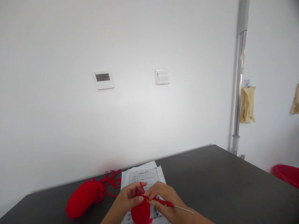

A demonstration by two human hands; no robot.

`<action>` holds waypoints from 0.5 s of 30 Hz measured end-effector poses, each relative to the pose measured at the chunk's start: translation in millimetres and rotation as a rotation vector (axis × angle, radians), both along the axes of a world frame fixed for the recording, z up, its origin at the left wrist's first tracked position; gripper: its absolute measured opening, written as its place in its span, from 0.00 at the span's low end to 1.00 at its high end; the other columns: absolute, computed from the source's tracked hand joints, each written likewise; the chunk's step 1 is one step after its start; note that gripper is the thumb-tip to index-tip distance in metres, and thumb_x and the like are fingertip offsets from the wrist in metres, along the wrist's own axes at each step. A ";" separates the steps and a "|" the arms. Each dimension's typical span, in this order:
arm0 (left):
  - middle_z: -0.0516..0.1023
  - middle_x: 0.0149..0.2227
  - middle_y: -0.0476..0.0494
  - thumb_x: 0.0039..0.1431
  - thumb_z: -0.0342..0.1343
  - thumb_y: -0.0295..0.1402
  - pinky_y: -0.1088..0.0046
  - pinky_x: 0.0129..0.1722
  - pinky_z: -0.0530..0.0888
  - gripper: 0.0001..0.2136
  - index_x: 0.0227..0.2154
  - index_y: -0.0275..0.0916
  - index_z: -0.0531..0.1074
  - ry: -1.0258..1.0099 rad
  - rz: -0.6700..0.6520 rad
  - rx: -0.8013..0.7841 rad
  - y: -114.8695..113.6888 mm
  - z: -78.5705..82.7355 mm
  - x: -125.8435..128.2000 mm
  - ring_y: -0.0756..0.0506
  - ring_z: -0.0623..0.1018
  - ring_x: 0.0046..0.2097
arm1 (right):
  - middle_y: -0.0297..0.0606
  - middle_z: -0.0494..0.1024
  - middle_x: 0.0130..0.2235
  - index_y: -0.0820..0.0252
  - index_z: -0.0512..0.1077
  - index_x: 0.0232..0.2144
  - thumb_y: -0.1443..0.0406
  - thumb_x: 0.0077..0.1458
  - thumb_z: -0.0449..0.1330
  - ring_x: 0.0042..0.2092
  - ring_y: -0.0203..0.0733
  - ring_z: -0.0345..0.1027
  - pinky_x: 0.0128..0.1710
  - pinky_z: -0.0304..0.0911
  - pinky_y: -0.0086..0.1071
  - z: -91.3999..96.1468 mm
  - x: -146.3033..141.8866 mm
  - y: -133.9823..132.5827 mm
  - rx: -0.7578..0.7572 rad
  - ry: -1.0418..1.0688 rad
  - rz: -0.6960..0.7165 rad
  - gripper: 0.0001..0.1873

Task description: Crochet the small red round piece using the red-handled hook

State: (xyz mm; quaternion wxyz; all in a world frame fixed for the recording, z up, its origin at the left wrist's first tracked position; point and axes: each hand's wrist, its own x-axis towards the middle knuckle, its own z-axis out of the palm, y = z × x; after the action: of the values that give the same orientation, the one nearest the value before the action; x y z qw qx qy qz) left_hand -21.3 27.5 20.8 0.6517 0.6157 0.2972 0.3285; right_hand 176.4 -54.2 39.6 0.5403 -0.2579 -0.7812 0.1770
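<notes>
My left hand (129,196) pinches a small red crocheted piece (140,214), with a strand of red yarn looped over its fingers. Close beside it, my right hand (163,199) grips a crochet hook (174,207) with a red handle; its tip sits at the top edge of the piece. Both hands hover above printed paper sheets (142,175) at the near edge of a dark table (210,183). A red yarn skein (83,197) lies to the left, loose strands trailing from it towards the papers.
A white wall stands just behind the table, carrying a small display panel (103,80) and a light switch (162,77). A metal pole (238,93) rises at the right, with yellowish gloves (248,104) hanging beside it. A red basin (287,175) sits low at far right.
</notes>
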 end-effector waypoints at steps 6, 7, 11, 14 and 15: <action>0.75 0.31 0.46 0.33 0.71 0.34 0.73 0.36 0.67 0.24 0.40 0.42 0.78 -0.128 0.040 -0.168 -15.7 8.1 12.6 0.48 0.74 0.33 | 0.38 0.77 0.39 0.56 0.67 0.38 0.70 0.57 0.56 0.41 0.37 0.69 0.43 0.65 0.31 -4.3 -0.7 3.6 0.079 -0.027 -0.030 0.06; 0.75 0.30 0.46 0.33 0.71 0.34 0.73 0.36 0.67 0.24 0.40 0.42 0.79 -0.138 0.039 -0.185 -17.2 8.4 13.7 0.48 0.74 0.32 | 0.38 0.77 0.39 0.56 0.67 0.38 0.70 0.57 0.55 0.41 0.37 0.69 0.42 0.65 0.31 -4.4 -0.9 4.0 0.091 -0.029 -0.032 0.06; 0.75 0.29 0.46 0.34 0.71 0.32 0.73 0.36 0.67 0.24 0.41 0.41 0.78 -0.172 0.015 -0.202 -19.6 7.7 15.9 0.48 0.75 0.33 | 0.39 0.76 0.38 0.56 0.67 0.39 0.69 0.57 0.55 0.40 0.37 0.69 0.42 0.65 0.31 -5.0 -1.5 4.1 0.120 -0.032 -0.050 0.07; 0.76 0.30 0.46 0.35 0.71 0.32 0.74 0.36 0.68 0.25 0.42 0.42 0.77 -0.180 0.006 -0.213 -21.2 8.7 17.6 0.48 0.75 0.34 | 0.39 0.76 0.38 0.56 0.68 0.39 0.68 0.57 0.56 0.40 0.37 0.69 0.41 0.65 0.31 -6.4 -1.4 3.7 0.105 -0.037 -0.067 0.06; 0.75 0.29 0.47 0.35 0.71 0.32 0.75 0.35 0.67 0.25 0.42 0.42 0.78 -0.181 0.013 -0.216 -21.9 9.5 18.4 0.49 0.75 0.33 | 0.38 0.76 0.37 0.56 0.68 0.39 0.68 0.57 0.56 0.40 0.37 0.69 0.41 0.65 0.30 -6.9 -1.3 3.6 0.099 -0.039 -0.067 0.06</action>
State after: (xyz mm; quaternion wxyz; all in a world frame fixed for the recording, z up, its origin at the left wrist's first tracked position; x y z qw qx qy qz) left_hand -3.0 5.6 30.3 0.7362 0.5078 0.2748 0.3531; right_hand 175.1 -50.7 32.7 0.5426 -0.2603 -0.7903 0.1150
